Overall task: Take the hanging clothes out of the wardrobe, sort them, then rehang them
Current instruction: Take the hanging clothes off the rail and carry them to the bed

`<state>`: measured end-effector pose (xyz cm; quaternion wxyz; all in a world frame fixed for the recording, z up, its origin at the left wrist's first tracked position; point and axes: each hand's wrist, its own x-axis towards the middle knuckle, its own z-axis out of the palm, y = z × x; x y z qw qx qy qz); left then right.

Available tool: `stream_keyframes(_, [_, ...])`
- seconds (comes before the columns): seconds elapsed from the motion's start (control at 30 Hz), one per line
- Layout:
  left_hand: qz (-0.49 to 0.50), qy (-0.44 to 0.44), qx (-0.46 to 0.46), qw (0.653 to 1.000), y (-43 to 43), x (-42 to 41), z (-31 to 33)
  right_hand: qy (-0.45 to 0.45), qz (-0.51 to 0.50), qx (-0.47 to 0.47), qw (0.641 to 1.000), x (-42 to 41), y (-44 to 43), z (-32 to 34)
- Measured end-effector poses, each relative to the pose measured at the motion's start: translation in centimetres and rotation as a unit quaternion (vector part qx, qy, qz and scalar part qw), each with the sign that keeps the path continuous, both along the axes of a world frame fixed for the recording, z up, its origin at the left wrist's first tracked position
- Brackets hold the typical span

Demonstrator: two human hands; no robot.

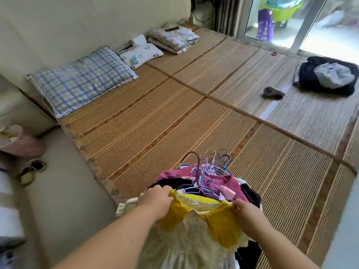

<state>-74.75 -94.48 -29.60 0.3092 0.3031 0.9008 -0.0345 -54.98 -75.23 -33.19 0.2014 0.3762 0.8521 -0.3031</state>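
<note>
Presently, findings are as follows:

1. A pile of hanging clothes lies on the near end of the woven bed mat, hanger hooks bunched together and pointing away from the person. The wardrobe is not in view.

2. The top item is a yellow-shouldered dress with a pale lace body. Beneath it sit a magenta garment and dark pieces.

3. The left hand is closed on the dress's left shoulder; the right hand is pinched on its right shoulder. Both grips are clamped on fabric, not on a hanger.

4. Judgement: the step in hand is separating this dress from the pile for sorting.

5. Recommended practice: lift both shoulders evenly, so the dress stays seated on its hanger; draw it toward the person, away from the tangled hooks, which look liable to snag neighbouring hangers.

6. The lace appears delicate; a broad grip is preferable to a fingertip pull.

7. Ample bare mat lies beyond and left of the pile, suitable for separate sorted stacks. A checked pillow and a dark bundle lie well apart from the work.
</note>
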Motion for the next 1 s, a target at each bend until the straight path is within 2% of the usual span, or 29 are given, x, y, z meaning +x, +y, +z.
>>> stream_keyframes(0.1, [0.005, 0.006, 0.01, 1.0, -0.7, 0.1, -0.8, 0.019, -0.004, -0.006, 1.0, -1.3, 0.3, -0.4])
stream_keyframes(0.2, [0.008, 0.012, 0.026, 1.0, -2.4, 0.2, 0.1, 0.041, 0.059, 0.041, 0.997, -3.8, -0.6, 1.1])
stream_keyframes(0.27, [0.019, 0.021, 0.045, 0.999, -4.0, 0.0, 1.6, 0.085, 0.105, 0.049, 0.99, -6.3, -2.1, 3.0])
stream_keyframes(0.43, [0.085, 0.072, 0.104, 0.988, -10.1, -1.6, 8.3, 0.207, 0.245, 0.041, 0.946, -13.6, -8.9, 10.2])
stream_keyframes(0.67, [0.166, 0.233, 0.158, 0.945, -23.8, -2.2, 19.8, 0.334, 0.42, 0.062, 0.842, -20.9, -24.5, 20.9])
stream_keyframes(0.9, [0.235, 0.389, 0.112, 0.884, -40.6, 1.1, 29.6, 0.428, 0.539, 0.06, 0.723, -24.0, -42.6, 30.1])
stream_keyframes(1.0, [0.27, 0.453, 0.084, 0.845, -47.5, 3.7, 33.8, 0.462, 0.576, 0.057, 0.671, -24.3, -50.3, 34.5])
